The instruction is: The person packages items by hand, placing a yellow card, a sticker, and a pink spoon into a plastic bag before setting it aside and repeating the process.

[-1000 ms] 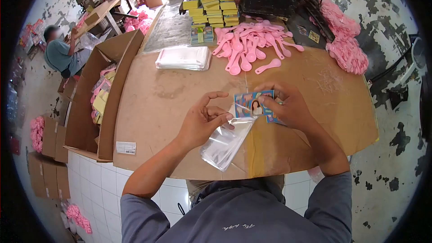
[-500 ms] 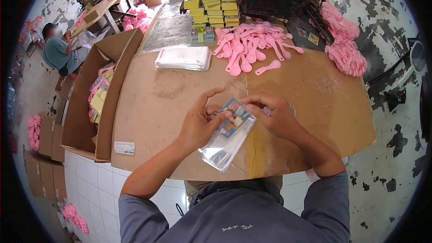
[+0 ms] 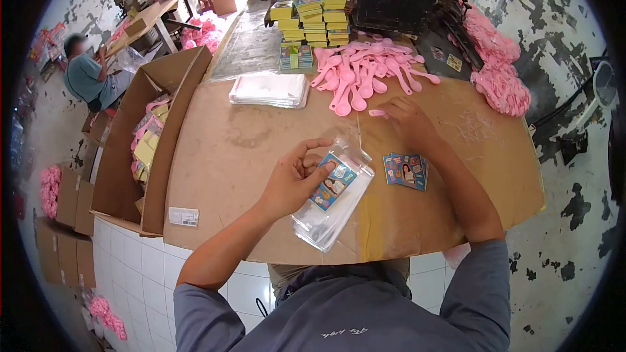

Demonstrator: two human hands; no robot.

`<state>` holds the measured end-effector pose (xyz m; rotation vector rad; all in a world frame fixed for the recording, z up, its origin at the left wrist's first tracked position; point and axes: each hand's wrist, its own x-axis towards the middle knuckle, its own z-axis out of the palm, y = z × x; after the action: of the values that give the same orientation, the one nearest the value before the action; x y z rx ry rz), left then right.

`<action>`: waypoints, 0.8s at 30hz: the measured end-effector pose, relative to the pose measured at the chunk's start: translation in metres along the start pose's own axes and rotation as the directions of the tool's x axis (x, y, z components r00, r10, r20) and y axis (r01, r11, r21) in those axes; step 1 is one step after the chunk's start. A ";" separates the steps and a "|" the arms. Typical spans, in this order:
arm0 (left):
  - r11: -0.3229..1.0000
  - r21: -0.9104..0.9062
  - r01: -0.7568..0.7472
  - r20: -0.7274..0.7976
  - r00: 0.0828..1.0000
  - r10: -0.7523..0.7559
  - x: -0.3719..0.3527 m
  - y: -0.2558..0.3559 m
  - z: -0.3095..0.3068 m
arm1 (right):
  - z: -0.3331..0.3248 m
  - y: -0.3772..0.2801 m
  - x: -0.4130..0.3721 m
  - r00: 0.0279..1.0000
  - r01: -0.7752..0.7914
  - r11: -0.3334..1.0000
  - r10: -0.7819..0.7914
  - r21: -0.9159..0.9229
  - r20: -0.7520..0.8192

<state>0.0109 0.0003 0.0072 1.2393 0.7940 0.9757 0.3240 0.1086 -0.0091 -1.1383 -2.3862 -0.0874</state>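
My left hand (image 3: pixel 295 181) grips a bundle of clear plastic bags (image 3: pixel 329 221) with a blue printed card (image 3: pixel 332 181) on top, thumb pressed on the card. Farther forward and to the right, my right hand (image 3: pixel 405 120) has its fingers closed on the end of a single pink spoon (image 3: pixel 378 113). Beyond it lies a heap of pink spoons (image 3: pixel 365 68). A small fanned pile of blue cards (image 3: pixel 405 171) rests on the cardboard-covered table, below my right hand and beside the forearm.
A stack of clear bags (image 3: pixel 268 90) lies at the back left of the table (image 3: pixel 222 176). Behind stand stacks of cards (image 3: pixel 313 16). A large open carton (image 3: pixel 153 150) is at the left. A person (image 3: pixel 88 75) sits beyond it. Pink bundles (image 3: pixel 499 85) hang at the right.
My right hand has left the card and bags and moved forward and right to the loose spoon. The fanned cards are now uncovered. My left hand keeps its hold.
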 end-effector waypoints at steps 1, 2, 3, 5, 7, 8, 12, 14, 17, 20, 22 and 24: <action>1.000 -0.003 -0.004 0.006 1.000 0.004 0.000 0.000 0.001 | -0.007 -0.012 0.001 1.000 -0.014 0.999 0.014 0.036 -0.015; 1.000 -0.007 -0.009 0.011 1.000 0.009 -0.001 0.002 0.003 | -0.012 -0.027 0.002 0.992 -0.119 0.945 0.129 0.306 -0.012; 1.000 -0.011 -0.010 0.018 1.000 0.011 -0.001 0.002 0.005 | -0.019 -0.046 0.003 0.970 -0.213 0.807 0.241 0.551 0.024; 1.000 -0.013 -0.014 0.031 0.999 0.014 -0.002 -0.001 0.007 | -0.032 -0.080 0.004 0.934 -0.276 0.500 0.341 0.821 0.106; 1.000 -0.004 -0.011 0.050 0.999 0.011 -0.002 -0.002 0.008 | -0.043 -0.105 0.005 0.931 -0.240 0.292 0.340 0.926 0.134; 1.000 0.003 -0.006 0.059 0.998 0.006 -0.002 -0.003 0.008 | -0.044 -0.108 0.005 0.927 -0.226 0.277 0.355 0.934 0.119; 0.999 -0.032 0.007 0.053 0.999 -0.005 -0.003 -0.008 0.009 | -0.043 -0.117 0.008 0.922 -0.154 0.259 0.385 0.954 0.044; 0.999 -0.014 0.046 0.082 0.996 -0.045 -0.004 -0.006 0.007 | -0.041 -0.120 0.008 0.917 -0.120 0.261 0.398 0.958 0.007; 0.996 -0.012 0.084 0.097 0.992 -0.083 -0.004 -0.005 0.005 | -0.036 -0.124 0.004 0.905 -0.093 0.274 0.425 0.957 -0.034; 0.998 -0.018 0.068 0.075 0.995 -0.066 -0.003 -0.006 0.005 | -0.035 -0.127 0.001 0.896 -0.076 0.292 0.439 0.953 -0.063; 0.998 -0.002 0.055 0.062 0.997 -0.055 -0.002 -0.009 0.004 | -0.033 -0.134 -0.001 0.898 -0.073 0.238 0.439 0.968 -0.040; 0.998 0.032 0.051 0.055 0.997 -0.053 -0.001 -0.013 0.001 | -0.028 -0.136 -0.009 0.905 -0.100 0.314 0.422 0.944 -0.044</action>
<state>0.0136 -0.0015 -0.0056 1.2609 0.7961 0.8862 0.2386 0.0067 0.0317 -0.7851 -1.4426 1.0522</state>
